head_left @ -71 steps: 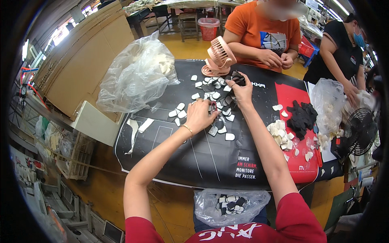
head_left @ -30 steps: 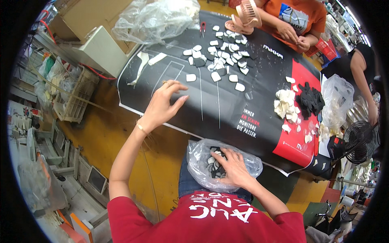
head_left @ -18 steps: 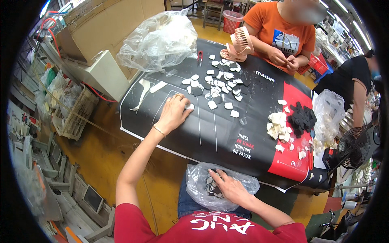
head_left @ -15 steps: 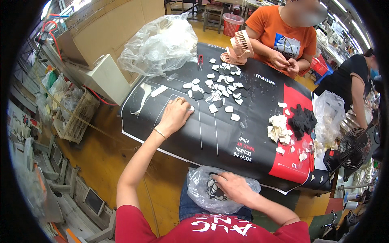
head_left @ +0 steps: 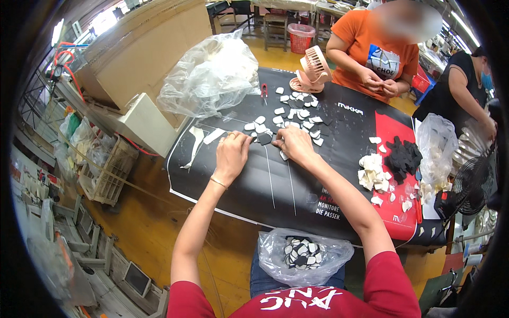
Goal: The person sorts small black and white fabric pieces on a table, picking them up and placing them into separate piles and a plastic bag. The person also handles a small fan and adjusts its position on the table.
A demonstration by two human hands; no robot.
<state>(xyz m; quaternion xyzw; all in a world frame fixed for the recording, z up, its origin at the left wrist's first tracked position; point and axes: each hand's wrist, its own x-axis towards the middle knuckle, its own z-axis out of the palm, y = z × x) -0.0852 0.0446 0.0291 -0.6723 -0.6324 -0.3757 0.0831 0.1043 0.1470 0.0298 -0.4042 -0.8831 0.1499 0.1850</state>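
Both my arms reach over the black mat [head_left: 249, 185] on the table. My left hand [head_left: 232, 155] is closed, its fingertips pressed together beside a cluster of small rounded black and white pieces [head_left: 260, 120]; whatever it pinches is hidden. My right hand [head_left: 296, 144] bends over the near side of the scattered pieces [head_left: 316, 120], thumb and fingers drawn together. I cannot make out what lies between them. On my lap, a clear plastic bag [head_left: 331, 257] stands open around several similar black and white pieces [head_left: 302, 253].
Red-handled thread snips [head_left: 264, 91] and a pink fan [head_left: 313, 71] sit toward the back. A large clear bag [head_left: 209, 79] lies at the back left. White scraps [head_left: 372, 172] and black pieces [head_left: 401, 159] are heaped at right. Across the table, a person in orange [head_left: 374, 47] works with both hands.
My right hand has left the bag on my lap and moved up to the pieces on the mat. My left hand stays near the same cluster. The view has shifted slightly.
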